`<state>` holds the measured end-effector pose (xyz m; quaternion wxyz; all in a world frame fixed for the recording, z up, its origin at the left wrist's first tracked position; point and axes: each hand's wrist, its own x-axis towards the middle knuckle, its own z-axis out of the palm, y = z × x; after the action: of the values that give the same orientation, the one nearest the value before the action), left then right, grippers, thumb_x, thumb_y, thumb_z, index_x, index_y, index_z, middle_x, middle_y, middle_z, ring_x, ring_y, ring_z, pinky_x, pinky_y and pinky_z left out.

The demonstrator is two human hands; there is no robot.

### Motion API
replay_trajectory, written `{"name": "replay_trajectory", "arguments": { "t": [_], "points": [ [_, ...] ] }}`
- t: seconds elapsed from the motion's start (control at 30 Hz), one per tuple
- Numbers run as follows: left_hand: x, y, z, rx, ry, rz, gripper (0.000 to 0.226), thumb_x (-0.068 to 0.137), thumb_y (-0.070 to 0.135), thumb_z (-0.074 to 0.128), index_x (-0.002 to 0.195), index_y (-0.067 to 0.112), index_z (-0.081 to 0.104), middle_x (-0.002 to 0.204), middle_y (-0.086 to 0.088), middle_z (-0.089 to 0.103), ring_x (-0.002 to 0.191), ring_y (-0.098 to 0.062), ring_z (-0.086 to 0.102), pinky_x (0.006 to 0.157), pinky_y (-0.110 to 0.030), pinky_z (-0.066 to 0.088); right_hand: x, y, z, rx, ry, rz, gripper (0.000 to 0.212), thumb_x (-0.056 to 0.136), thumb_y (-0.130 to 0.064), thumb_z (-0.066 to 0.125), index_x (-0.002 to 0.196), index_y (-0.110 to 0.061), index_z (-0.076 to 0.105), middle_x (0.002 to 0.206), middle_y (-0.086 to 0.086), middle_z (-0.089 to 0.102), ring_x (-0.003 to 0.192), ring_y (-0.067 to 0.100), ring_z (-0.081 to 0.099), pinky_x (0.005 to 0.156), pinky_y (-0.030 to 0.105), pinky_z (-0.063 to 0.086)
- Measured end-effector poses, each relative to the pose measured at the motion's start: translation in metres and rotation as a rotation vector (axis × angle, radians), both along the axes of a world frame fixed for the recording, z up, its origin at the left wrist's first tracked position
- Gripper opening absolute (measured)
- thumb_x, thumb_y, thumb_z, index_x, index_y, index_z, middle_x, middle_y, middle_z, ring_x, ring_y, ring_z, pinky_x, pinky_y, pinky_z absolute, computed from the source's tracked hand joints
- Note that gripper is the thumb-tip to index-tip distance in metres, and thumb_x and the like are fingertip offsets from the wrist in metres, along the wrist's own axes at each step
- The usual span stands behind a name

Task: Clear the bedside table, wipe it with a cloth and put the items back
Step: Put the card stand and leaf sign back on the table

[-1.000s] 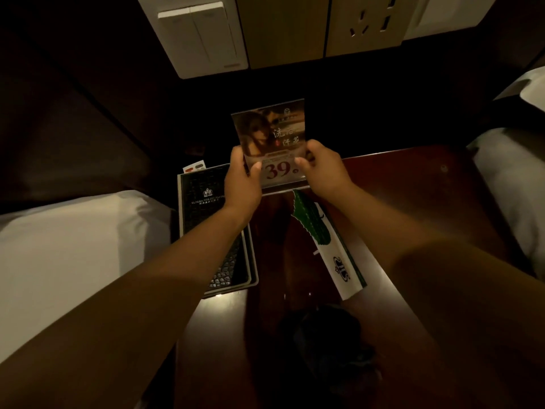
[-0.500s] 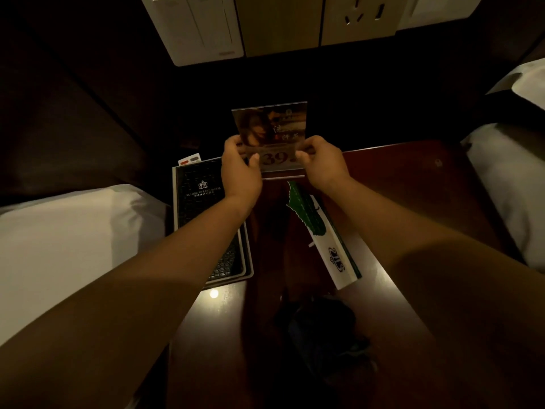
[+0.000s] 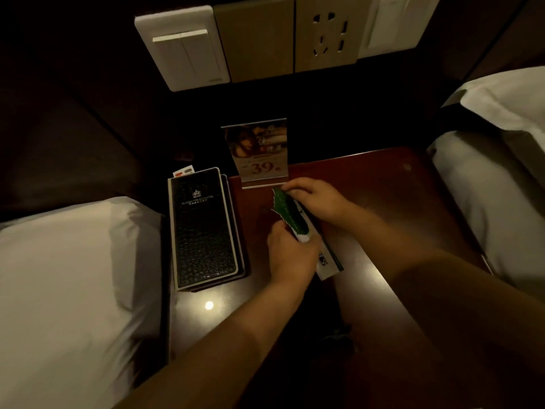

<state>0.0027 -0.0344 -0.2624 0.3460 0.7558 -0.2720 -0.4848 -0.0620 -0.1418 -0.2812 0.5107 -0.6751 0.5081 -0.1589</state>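
A clear acrylic sign stand with "39" on it stands upright at the back edge of the dark red bedside table, free of both hands. A white and green leaf-shaped card lies in the table's middle. My right hand pinches its far tip and my left hand grips its middle, covering part of it. A black folder lies flat on the table's left side. A dark cloth sits near the front, mostly hidden behind my left forearm.
White beds flank the table, a left bed and a right bed. A wall panel with a switch and socket is above the table. A small white card pokes out behind the folder.
Both hands let go of the sign stand, which now stands at the table's back edge. They moved toward me and took hold of the leaf-shaped card.
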Motion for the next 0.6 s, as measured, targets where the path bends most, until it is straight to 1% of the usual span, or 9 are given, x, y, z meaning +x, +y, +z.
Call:
{"name": "replay_trajectory", "arguments": {
  "t": [0.07, 0.13, 0.2, 0.3, 0.37, 0.43, 0.47, 0.53, 0.6],
  "points": [
    [-0.003, 0.002, -0.003, 0.014, -0.025, -0.039, 0.043, 0.081, 0.002, 0.057, 0.12, 0.015, 0.044, 0.115, -0.012, 0.06, 0.1, -0.026, 0.061, 0.07, -0.03, 0.047, -0.004, 0.006, 0.001, 0.057, -0.044, -0.01, 0.033, 0.096, -0.005, 0.04, 0.125, -0.008, 0.055, 0.131, 0.013, 0.053, 0.115, 0.017, 0.049, 0.093, 0.022, 0.037],
    [-0.003, 0.005, -0.005, 0.001, -0.06, -0.057, 0.049, 0.079, -0.007, 0.05, 0.123, 0.016, 0.045, 0.112, -0.012, 0.062, 0.101, -0.029, 0.061, 0.07, -0.029, 0.045, -0.011, 0.007, 0.0, 0.021, -0.032, -0.019, 0.039, 0.092, 0.002, 0.042, 0.13, -0.007, 0.051, 0.133, 0.016, 0.048, 0.121, 0.023, 0.046, 0.095, 0.024, 0.036],
    [-0.003, 0.005, -0.005, -0.029, -0.067, -0.072, 0.054, 0.079, -0.011, 0.045, 0.124, 0.017, 0.048, 0.111, -0.01, 0.064, 0.097, -0.028, 0.062, 0.067, -0.026, 0.048, -0.022, 0.009, -0.001, -0.019, 0.003, -0.043, 0.041, 0.091, -0.001, 0.048, 0.132, -0.008, 0.049, 0.13, 0.017, 0.044, 0.12, 0.027, 0.045, 0.098, 0.028, 0.037],
    [-0.003, 0.001, -0.003, -0.052, -0.088, -0.153, 0.053, 0.084, -0.01, 0.043, 0.127, 0.019, 0.05, 0.106, 0.0, 0.063, 0.081, -0.015, 0.058, 0.051, -0.019, 0.044, -0.044, 0.01, -0.002, 0.001, 0.008, -0.121, 0.037, 0.092, -0.012, 0.053, 0.128, -0.005, 0.048, 0.123, 0.015, 0.047, 0.112, 0.026, 0.049, 0.093, 0.031, 0.042],
    [-0.003, -0.007, 0.002, -0.065, -0.111, -0.206, 0.048, 0.088, -0.007, 0.043, 0.128, 0.018, 0.052, 0.108, 0.003, 0.061, 0.087, -0.016, 0.059, 0.061, -0.026, 0.05, -0.064, 0.01, -0.004, 0.051, -0.045, -0.181, 0.03, 0.092, -0.017, 0.054, 0.12, -0.005, 0.049, 0.111, 0.011, 0.052, 0.102, 0.023, 0.052, 0.084, 0.031, 0.043],
    [-0.004, -0.02, 0.007, -0.094, -0.107, -0.265, 0.045, 0.089, -0.006, 0.044, 0.126, 0.017, 0.054, 0.117, -0.004, 0.063, 0.1, -0.024, 0.062, 0.078, -0.039, 0.056, -0.084, 0.009, -0.005, 0.091, -0.169, -0.279, 0.014, 0.092, -0.018, 0.054, 0.103, -0.01, 0.051, 0.099, 0.006, 0.058, 0.092, 0.019, 0.056, 0.078, 0.029, 0.045],
    [-0.004, -0.028, 0.01, -0.118, -0.103, -0.309, 0.044, 0.089, -0.006, 0.045, 0.126, 0.017, 0.054, 0.117, -0.006, 0.064, 0.102, -0.026, 0.062, 0.081, -0.041, 0.056, -0.093, 0.006, -0.006, 0.089, -0.221, -0.344, 0.006, 0.092, -0.017, 0.055, 0.093, -0.013, 0.051, 0.091, 0.003, 0.06, 0.085, 0.017, 0.058, 0.074, 0.027, 0.046],
    [-0.004, -0.042, 0.014, -0.176, -0.098, -0.384, 0.042, 0.09, -0.002, 0.049, 0.127, 0.017, 0.052, 0.112, -0.003, 0.065, 0.103, -0.025, 0.063, 0.08, -0.038, 0.054, -0.106, 0.0, -0.007, 0.061, -0.295, -0.464, 0.014, 0.092, -0.015, 0.054, 0.079, -0.018, 0.051, 0.08, 0.0, 0.058, 0.075, 0.01, 0.059, 0.069, 0.023, 0.047],
    [-0.003, -0.055, 0.014, -0.218, -0.102, -0.386, 0.041, 0.09, 0.002, 0.052, 0.129, 0.016, 0.051, 0.115, -0.004, 0.065, 0.105, -0.023, 0.062, 0.083, -0.036, 0.053, -0.113, -0.006, -0.008, 0.054, -0.373, -0.576, 0.019, 0.093, -0.013, 0.053, 0.076, -0.02, 0.05, 0.077, 0.0, 0.058, 0.066, 0.003, 0.062, 0.065, 0.018, 0.05]
  ]
}}
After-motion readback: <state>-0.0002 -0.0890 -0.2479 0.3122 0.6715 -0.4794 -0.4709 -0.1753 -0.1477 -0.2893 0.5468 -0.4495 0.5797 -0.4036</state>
